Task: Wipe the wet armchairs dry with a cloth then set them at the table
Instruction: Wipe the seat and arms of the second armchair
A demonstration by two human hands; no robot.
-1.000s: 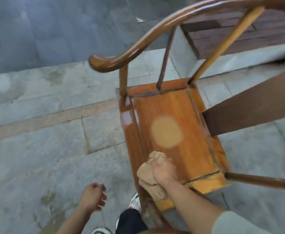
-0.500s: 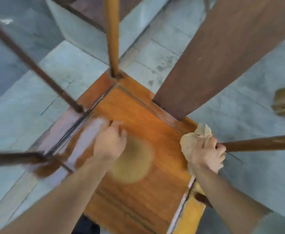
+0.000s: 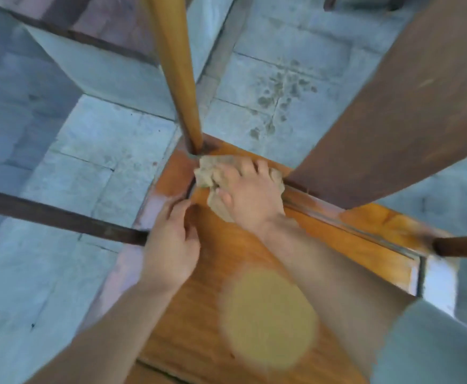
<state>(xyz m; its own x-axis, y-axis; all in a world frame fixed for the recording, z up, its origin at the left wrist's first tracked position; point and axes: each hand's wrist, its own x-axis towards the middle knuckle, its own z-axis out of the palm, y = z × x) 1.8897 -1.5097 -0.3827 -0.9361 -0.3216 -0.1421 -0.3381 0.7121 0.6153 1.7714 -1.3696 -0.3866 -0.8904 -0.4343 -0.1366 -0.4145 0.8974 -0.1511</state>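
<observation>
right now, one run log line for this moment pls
step: wiping seat corner | right hand: pressing cloth at base of post | left hand: resting on seat, no cloth | table: not in view

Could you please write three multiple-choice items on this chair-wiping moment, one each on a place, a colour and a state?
1. Where on the seat is the cloth pressed?
A. In the corner at the foot of the light wooden post
B. On the pale round patch
C. On the stone floor

2. What colour is the cloth?
A. Bright blue
B. Beige
C. Black

3. What is the left hand doing?
A. Gripping the dark rail
B. Holding a second cloth
C. Resting bare on the seat's edge

Answers:
1. A, since the cloth sits right below the post's base, under the right hand.
2. B, since it shows as a tan, crumpled wad.
3. C, since nothing is in its grasp and it lies beside the seat's frame groove.
</observation>
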